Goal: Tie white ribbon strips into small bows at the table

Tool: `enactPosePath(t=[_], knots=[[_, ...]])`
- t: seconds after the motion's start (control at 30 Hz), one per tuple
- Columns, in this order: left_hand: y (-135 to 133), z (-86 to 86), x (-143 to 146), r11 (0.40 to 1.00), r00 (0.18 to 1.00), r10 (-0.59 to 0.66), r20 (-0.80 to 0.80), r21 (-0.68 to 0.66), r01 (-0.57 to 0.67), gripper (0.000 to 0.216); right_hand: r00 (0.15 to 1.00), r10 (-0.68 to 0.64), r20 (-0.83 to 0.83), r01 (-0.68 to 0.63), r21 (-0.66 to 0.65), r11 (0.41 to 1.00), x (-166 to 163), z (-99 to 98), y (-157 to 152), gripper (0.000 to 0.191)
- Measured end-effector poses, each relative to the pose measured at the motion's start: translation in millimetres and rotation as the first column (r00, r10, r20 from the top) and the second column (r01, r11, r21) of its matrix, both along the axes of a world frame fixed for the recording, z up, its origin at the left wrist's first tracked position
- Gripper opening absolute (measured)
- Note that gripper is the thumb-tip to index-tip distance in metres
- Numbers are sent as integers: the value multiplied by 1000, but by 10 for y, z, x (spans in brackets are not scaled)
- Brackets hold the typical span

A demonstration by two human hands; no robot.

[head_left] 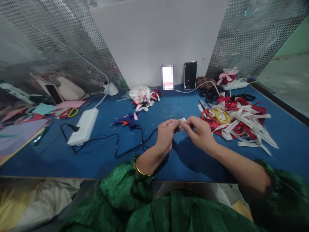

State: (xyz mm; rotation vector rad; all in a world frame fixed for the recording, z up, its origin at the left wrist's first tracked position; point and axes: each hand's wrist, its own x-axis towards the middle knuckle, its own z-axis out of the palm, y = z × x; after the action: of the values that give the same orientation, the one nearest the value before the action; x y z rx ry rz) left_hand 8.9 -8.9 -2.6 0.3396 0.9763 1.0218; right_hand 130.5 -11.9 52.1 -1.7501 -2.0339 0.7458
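Both hands meet above the blue table, pinching a small white ribbon piece point(182, 120). My left hand point(167, 132) grips it from the left, fingers closed and partly hiding it. From the right, my right hand point(199, 131) pinches the same piece between thumb and fingers. Right of it lies a heap of red and white ribbon strips point(243, 119), with orange-and-yellow-handled scissors point(218, 115) on its near left side. A blue glue gun point(125, 120) rests on the table to the left of my left hand.
A white power strip point(84, 126) stands at left, its black cord point(116, 137) running toward my hands. Ribbon bows point(144, 96) sit behind the glue gun. Two phones, one lit point(167, 77) and one dark point(190, 75), lean on the white panel. Coloured sheets point(24, 135) lie far left.
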Motion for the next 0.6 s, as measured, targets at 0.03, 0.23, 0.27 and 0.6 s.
enactPosePath(t=[0.03, 0.23, 0.27, 0.6], knots=[[3, -9, 5, 1000, 1000, -6, 8, -9, 6, 23, 1000, 1, -23, -2, -17, 1000, -1, -14, -6, 21], [29, 13, -22, 998, 995, -49, -88, 33, 52, 23, 970, -181, -162, 154, -165, 974, 59, -55, 63, 23], [30, 21, -29, 997, 993, -56, -105, 49, 61, 22, 960, -207, -186, 174, -181, 968, 70, -51, 81, 23], [2, 80, -23, 986, 990, -129, -65, 97, 135, 21, 898, -301, -321, 245, -203, 948, 55, -23, 92, 20]])
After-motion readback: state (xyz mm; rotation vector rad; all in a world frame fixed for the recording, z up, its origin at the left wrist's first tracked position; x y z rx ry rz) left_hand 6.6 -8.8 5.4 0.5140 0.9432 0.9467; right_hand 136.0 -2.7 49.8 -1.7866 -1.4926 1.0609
